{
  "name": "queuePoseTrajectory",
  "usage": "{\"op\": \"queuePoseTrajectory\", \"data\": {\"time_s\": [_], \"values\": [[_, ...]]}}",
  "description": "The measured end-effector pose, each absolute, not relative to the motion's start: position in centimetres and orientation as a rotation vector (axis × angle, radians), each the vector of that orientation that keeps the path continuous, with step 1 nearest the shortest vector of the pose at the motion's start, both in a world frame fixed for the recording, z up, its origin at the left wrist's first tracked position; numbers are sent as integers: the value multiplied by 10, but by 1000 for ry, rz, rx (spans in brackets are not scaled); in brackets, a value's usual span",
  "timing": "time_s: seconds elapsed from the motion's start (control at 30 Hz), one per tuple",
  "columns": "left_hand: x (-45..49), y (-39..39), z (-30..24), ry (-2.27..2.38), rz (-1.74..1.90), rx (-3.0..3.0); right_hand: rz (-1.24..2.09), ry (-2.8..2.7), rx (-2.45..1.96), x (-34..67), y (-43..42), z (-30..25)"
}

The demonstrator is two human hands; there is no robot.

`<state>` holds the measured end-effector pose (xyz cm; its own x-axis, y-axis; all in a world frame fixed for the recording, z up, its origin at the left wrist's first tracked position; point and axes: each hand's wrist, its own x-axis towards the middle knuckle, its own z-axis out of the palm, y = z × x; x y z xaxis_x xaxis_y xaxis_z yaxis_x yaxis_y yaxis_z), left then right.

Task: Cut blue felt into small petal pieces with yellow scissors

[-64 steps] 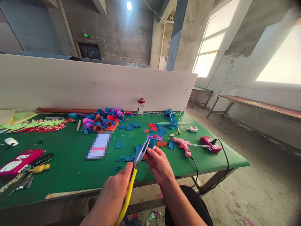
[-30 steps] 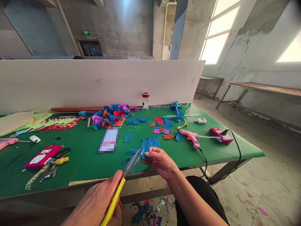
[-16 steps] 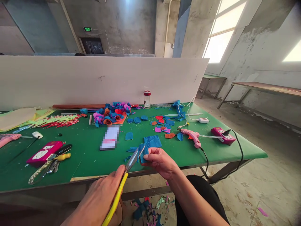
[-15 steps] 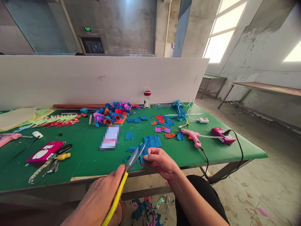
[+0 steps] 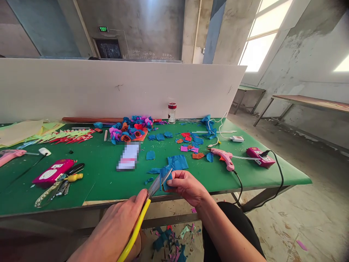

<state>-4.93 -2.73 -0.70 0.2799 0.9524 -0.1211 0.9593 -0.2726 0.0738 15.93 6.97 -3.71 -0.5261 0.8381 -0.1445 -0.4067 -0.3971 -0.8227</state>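
My left hand (image 5: pixel 122 222) grips yellow-handled scissors (image 5: pixel 148 202), whose metal blades are parted around a folded piece of blue crepe paper (image 5: pixel 165 176). My right hand (image 5: pixel 188 187) pinches that blue paper from the right, just above the front edge of the green table (image 5: pixel 103 174). A larger blue paper sheet (image 5: pixel 177 162) lies flat on the table just behind the hands.
Paper roses (image 5: pixel 131 130) and cut petals lie mid-table by a small jar (image 5: pixel 172 112). A pink glue gun (image 5: pixel 225 158) and pink power strip (image 5: pixel 260 157) with a black cable sit at right. Another pink strip (image 5: pixel 51 173) and tools lie left. A white board (image 5: pixel 109 89) backs the table.
The view has tilted a little. The blue piece that was raised in my right hand has come down toward the table edge, and the scissor blades have closed in on it.
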Motion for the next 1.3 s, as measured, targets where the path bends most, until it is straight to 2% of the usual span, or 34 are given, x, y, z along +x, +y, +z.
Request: {"op": "queuePoseTrajectory", "data": {"time_s": [1.3], "values": [[-47,-24,6,1786,-146,2373,2006,-1080,-746,161,73,-42]]}}
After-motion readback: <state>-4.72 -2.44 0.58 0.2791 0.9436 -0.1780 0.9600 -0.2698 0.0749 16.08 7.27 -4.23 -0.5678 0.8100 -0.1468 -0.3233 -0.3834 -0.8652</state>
